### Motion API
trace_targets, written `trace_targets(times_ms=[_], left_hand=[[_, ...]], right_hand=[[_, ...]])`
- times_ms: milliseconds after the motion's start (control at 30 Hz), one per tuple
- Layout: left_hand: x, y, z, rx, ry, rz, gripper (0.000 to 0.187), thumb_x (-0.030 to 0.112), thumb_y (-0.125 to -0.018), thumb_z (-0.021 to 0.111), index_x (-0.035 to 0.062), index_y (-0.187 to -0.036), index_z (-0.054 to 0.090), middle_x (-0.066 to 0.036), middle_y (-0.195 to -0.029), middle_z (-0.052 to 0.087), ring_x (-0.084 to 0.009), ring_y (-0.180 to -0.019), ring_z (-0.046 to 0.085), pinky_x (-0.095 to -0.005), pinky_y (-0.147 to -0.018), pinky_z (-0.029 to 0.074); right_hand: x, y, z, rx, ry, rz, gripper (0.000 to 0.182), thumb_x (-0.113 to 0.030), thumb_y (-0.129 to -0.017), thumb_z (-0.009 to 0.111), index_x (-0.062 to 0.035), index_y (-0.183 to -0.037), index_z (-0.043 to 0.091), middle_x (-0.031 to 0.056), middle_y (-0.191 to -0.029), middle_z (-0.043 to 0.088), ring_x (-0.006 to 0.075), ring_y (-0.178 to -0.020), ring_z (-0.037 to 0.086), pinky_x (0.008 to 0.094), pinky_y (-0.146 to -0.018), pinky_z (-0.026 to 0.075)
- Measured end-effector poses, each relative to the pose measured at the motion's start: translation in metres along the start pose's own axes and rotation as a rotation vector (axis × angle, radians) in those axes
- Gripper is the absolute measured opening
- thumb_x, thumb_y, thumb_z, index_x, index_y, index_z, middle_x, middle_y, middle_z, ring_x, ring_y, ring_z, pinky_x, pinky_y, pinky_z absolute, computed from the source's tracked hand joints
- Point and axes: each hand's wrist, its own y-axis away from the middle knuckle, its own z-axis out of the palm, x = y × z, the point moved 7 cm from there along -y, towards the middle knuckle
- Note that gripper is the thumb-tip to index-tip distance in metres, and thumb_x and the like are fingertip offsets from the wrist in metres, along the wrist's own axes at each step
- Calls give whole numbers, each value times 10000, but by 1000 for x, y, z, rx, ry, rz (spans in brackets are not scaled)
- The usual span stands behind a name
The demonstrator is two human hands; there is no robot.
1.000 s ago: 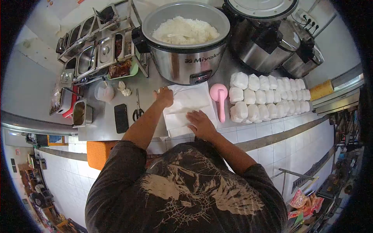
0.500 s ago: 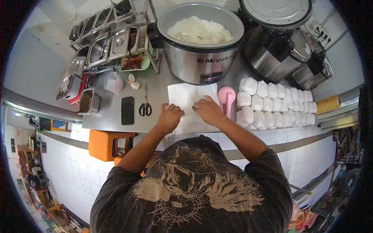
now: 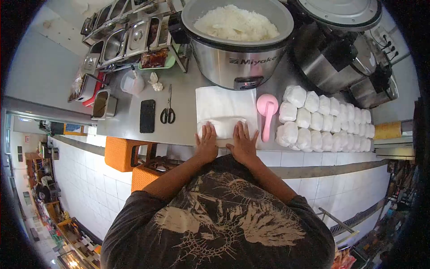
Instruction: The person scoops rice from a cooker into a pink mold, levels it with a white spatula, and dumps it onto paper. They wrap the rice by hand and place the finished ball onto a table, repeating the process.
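White wrapping paper lies on the steel counter in front of the rice cooker. Its near part is folded over into a rounded bulge; what is inside is hidden. My left hand rests its outstretched fingertips on the left end of this bulge. On the right end lies my right hand, with its fingers spread and pressing down. To the right of the paper is a pink rice scoop, apart from my right hand.
A large open cooker full of rice stands behind the paper. Several white wrapped bundles line the right side. Black scissors and a phone lie to the left. Steel food trays stand at back left; an orange stool is below.
Both hands have moved back toward my body and flattened out. The paper's near part is now folded over into a bulge under the fingers. The camera view has shifted slightly.
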Motion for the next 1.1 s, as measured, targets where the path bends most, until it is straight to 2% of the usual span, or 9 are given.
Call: trace_targets(times_ms=[167, 267, 333, 367, 467, 567, 767, 1000, 1100], left_hand=[[-6, -12, -5, -116, -132, -29, 761, 169, -875, 559, 210, -1571, 254, -291, -1614, -170, -574, -1461, -140, -829, -1035, 73], [-6, -23, -34, -116, -221, 21, 640, 204, -873, 598, 252, -1488, 426, -252, -1641, -63, -514, -1496, -57, -859, -1004, 80], [-3, -38, -50, -114, -268, 66, 576, 209, -870, 618, 242, -1431, 489, -217, -1656, 54, -443, -1525, 7, -861, -1007, 96], [1, -41, -59, 33, -186, 122, 379, 214, -860, 659, 155, -1229, 597, -186, -1508, 430, -359, -1463, 313, -766, -1051, 254], [12, -60, -73, 56, -66, 17, 151, 209, -861, 685, 81, -910, 622, -172, -1206, 634, -366, -1214, 568, -569, -970, 461], [1, -66, -60, 124, -84, -10, 143, 171, -838, 678, 57, -866, 596, -150, -962, 649, -372, -949, 650, -499, -816, 510], [21, -33, -45, 318, -273, 296, 136, 115, -801, 620, 53, -921, 611, -133, -969, 600, -326, -948, 615, -473, -821, 503], [12, 3, -64, 330, -198, 599, 259, 166, -839, 647, 61, -1075, 653, -110, -1096, 609, -311, -1073, 581, -445, -916, 476], [-1, -15, -50, 270, -250, 569, 302, 192, -857, 665, 77, -1134, 637, -99, -1103, 629, -292, -1082, 599, -438, -919, 480]], right_hand=[[1, -15, -17, -152, -14, -136, 854, -385, -819, 755, 66, -1449, 396, 183, -1659, -33, 504, -1499, 2, 853, -1014, 62], [7, -26, -35, -329, 46, -235, 608, -306, -817, 753, 15, -1293, 552, 221, -1643, 93, 492, -1456, 236, 782, -1062, 194], [28, -65, -17, -233, -185, -197, 399, -237, -809, 738, -13, -1114, 611, 234, -1500, 352, 468, -1308, 432, 668, -1044, 334], [36, -75, -9, -187, -298, -178, 295, -202, -805, 730, -27, -1024, 640, 240, -1429, 481, 455, -1234, 531, 612, -1035, 404], [37, -80, -25, 117, -250, 20, 138, -133, -774, 712, -37, -835, 633, 171, -1015, 667, 415, -977, 640, 487, -873, 511], [24, -80, -36, -15, -191, -58, 112, -105, -777, 695, -47, -858, 643, 166, -892, 633, 407, -964, 624, 473, -797, 508], [15, -44, -28, 264, -184, -418, 119, -125, -875, 608, -35, -947, 636, 157, -942, 578, 340, -893, 576, 461, -804, 496], [21, -15, -46, 290, -285, -529, 203, -138, -850, 639, -26, -1016, 672, 136, -1015, 618, 320, -979, 595, 441, -873, 488], [26, -21, -38, 212, -274, -498, 232, -145, -831, 694, -11, -1019, 680, 135, -1018, 649, 324, -995, 611, 446, -914, 481]])
